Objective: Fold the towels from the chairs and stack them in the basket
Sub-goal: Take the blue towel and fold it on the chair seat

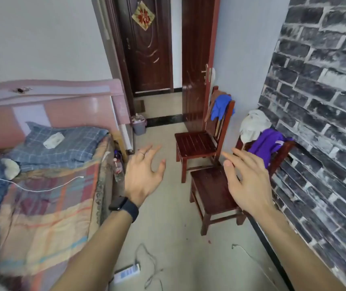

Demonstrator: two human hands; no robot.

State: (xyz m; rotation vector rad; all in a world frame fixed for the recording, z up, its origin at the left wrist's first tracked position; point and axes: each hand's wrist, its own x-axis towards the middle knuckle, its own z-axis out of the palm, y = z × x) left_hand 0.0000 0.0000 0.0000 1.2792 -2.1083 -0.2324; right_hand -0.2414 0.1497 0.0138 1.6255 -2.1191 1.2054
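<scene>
Reaching forward over the pale tiled floor (168,238), both of the person's hands are spread with fingers straight and apart, grasping nothing. The left hand (144,173) carries a ring and, at the wrist, a black smartwatch (123,206) on a matte band. The right hand (245,181) hovers above the near chair (212,192), a dark red wooden chair with a smooth, glossy seat.

The towels hang on the chair backs. A purple towel (266,143) and a crumpled off-white towel (254,124) are draped side by side over the near chair's backrest, just beside a wall papered in rough grey brick pattern (325,101). A blue towel (220,106) hangs bunched over the top rail of the far chair (195,141), whose seat is slatted (same reddish wood).

At left stands a bed with a glossy pink headboard (63,110), a blue checked pillow (67,143) and a soft plaid quilt (48,206) with a thin white cable lying across it. A grey wastebasket (139,126) sits near the dark panelled door (195,59), and a white power strip (127,273) lies on the floor.
</scene>
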